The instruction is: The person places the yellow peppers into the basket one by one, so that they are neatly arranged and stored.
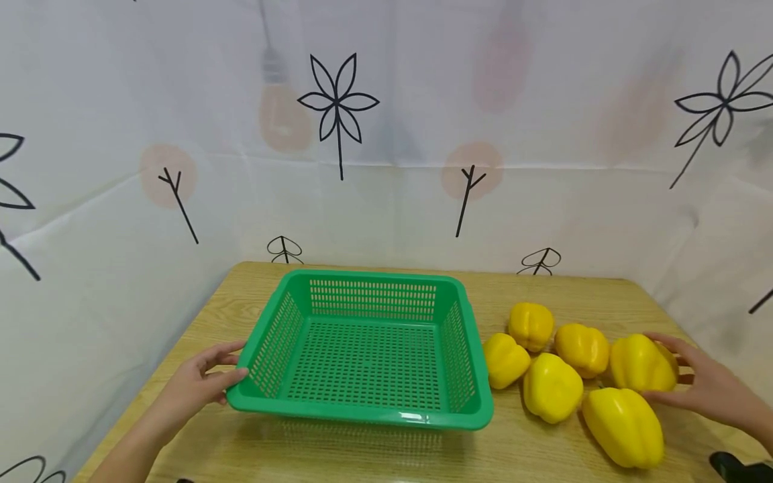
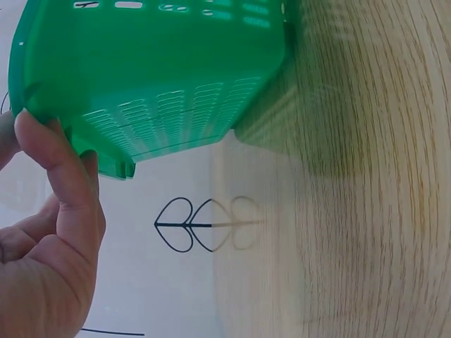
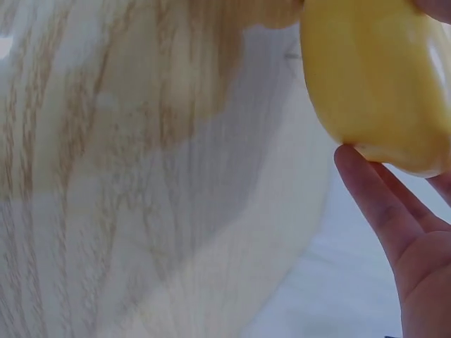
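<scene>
A green perforated plastic basket (image 1: 362,411) stands on the wooden table with nothing inside it. My left hand (image 1: 196,381) holds its left rim near the front corner; the left wrist view shows fingers (image 2: 60,165) against the rim. On the right, my right hand (image 1: 706,386) grips the rightmost yellow bell pepper (image 1: 640,363), thumb on the near side and fingers on the far side. In the right wrist view, fingertips touch the end of this pepper (image 3: 377,77). Another yellow bell pepper (image 1: 625,428) lies just in front of it.
Several more yellow bell peppers cluster between the basket and my right hand, the leftmost pepper (image 1: 506,361) close beside the basket's right side. White patterned cloth (image 1: 392,215) hangs behind the table (image 1: 241,288). A dark object (image 1: 739,467) shows at the lower right edge.
</scene>
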Action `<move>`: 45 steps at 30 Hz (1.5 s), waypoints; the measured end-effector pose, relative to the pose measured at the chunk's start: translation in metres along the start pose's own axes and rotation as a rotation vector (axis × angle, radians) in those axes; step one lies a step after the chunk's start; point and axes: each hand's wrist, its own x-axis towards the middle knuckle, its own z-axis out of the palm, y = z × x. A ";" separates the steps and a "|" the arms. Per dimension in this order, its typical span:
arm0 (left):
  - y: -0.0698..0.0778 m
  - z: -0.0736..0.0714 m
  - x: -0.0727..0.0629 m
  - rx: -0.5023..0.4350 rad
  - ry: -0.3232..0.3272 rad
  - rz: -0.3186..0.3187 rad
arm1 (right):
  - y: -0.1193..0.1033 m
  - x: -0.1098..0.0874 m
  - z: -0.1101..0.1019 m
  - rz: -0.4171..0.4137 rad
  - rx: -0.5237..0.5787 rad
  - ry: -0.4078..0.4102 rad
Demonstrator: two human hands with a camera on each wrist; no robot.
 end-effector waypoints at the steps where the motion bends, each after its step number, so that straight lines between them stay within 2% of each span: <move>1: 0.000 0.000 0.000 -0.001 0.001 -0.002 | -0.001 0.000 -0.001 0.000 0.000 0.007; 7: 0.001 -0.001 -0.002 -0.004 0.008 -0.006 | -0.010 0.001 -0.004 0.001 -0.002 0.022; 15: 0.001 0.000 0.000 -0.014 0.000 -0.019 | -0.016 -0.001 -0.008 -0.062 0.001 0.079; 24: -0.001 0.000 0.000 -0.015 0.001 -0.007 | -0.028 0.003 -0.009 -0.068 -0.021 0.108; 32: -0.001 0.000 0.000 -0.014 0.003 0.000 | -0.039 0.007 -0.013 -0.125 -0.025 0.147; 45: -0.001 0.000 0.000 -0.011 0.004 -0.009 | -0.053 0.009 -0.013 -0.160 -0.014 0.192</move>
